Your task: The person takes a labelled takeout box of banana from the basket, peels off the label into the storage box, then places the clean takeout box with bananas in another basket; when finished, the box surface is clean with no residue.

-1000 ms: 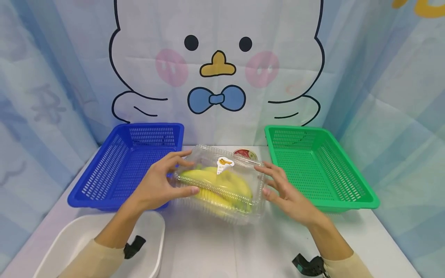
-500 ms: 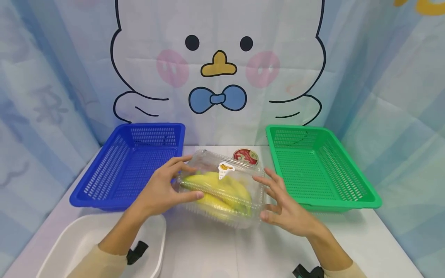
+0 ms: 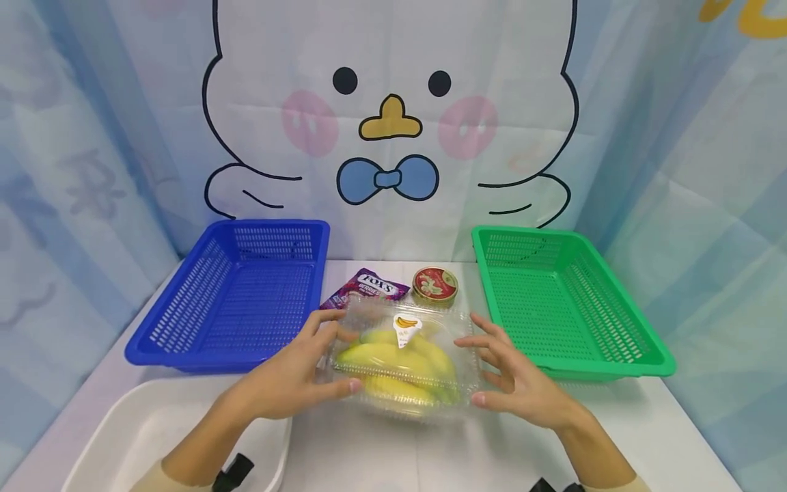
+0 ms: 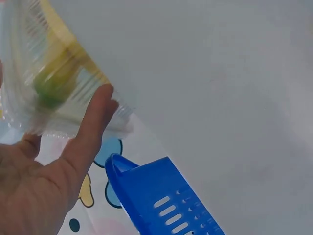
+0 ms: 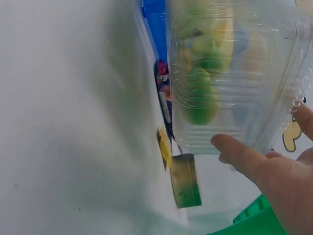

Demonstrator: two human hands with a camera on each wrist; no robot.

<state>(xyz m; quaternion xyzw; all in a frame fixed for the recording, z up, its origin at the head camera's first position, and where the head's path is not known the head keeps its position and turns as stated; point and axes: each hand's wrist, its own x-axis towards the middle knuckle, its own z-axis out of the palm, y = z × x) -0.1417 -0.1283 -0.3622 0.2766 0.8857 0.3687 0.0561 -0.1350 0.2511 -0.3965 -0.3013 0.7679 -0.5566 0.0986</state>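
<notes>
A clear plastic clamshell box (image 3: pixel 402 359) of yellow bananas (image 3: pixel 399 389) is held between my two hands over the middle of the table. Its lid is closed and bears a white sticker (image 3: pixel 406 328) with a banana picture. My left hand (image 3: pixel 301 372) grips the left end, fingers over the top edge and thumb along the front. My right hand (image 3: pixel 516 376) holds the opposite end by the fingertips and thumb. The right wrist view shows greenish ends of the bananas through the clear wall, with the box raised off the white tabletop.
Behind the box lie a purple Fox's candy bag (image 3: pixel 369 285) and a round red-lidded tin (image 3: pixel 435 284). A blue basket (image 3: pixel 227 362) stands at the left, a green basket (image 3: pixel 605 365) at the right, and a white tub (image 3: pixel 285 437) at front left. Patterned curtains enclose the table.
The clamshell box has come down and toward me, turning more level, with both hands moving along. The candy bag, hidden before, now shows behind it, and more of the tin is visible.
</notes>
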